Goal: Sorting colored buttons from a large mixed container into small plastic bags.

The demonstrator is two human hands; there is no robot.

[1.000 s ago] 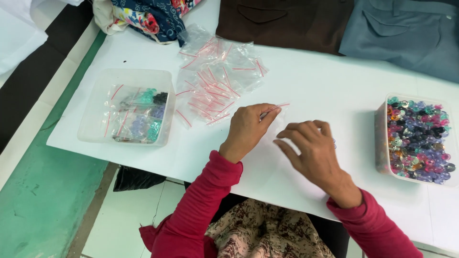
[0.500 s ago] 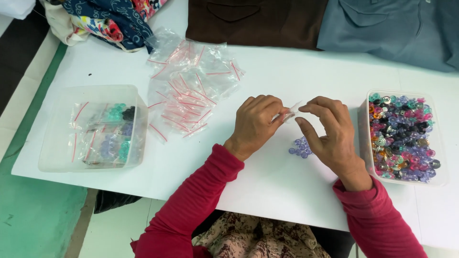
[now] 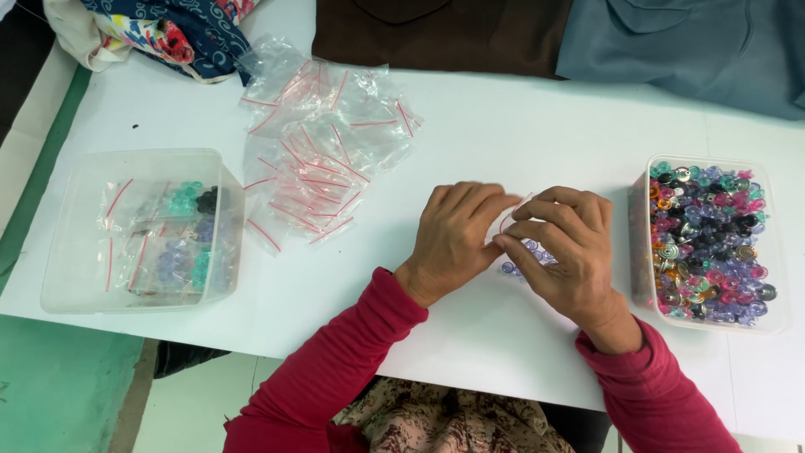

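My left hand (image 3: 453, 235) and my right hand (image 3: 566, 247) meet above the white table (image 3: 520, 126), both pinching one small clear zip bag (image 3: 513, 220) with a red strip. Pale purple round pieces (image 3: 527, 252) show inside it, under my right fingers. To the right stands a clear tub (image 3: 641, 243) filled with several coloured round pieces (image 3: 708, 243). A heap of empty clear zip bags (image 3: 323, 155) lies to the left of my hands.
A clear tub (image 3: 63, 252) at the left holds several filled bags. Brown cloth (image 3: 436, 33) and grey-blue cloth (image 3: 688, 46) lie along the far edge, patterned fabric (image 3: 159, 29) at the far left corner. Green floor (image 3: 50, 394) lies beyond the table's left edge.
My hands have drawn closer together on the small bag, which now hangs over the purple pieces. The view has shifted, so the table contents sit further left.
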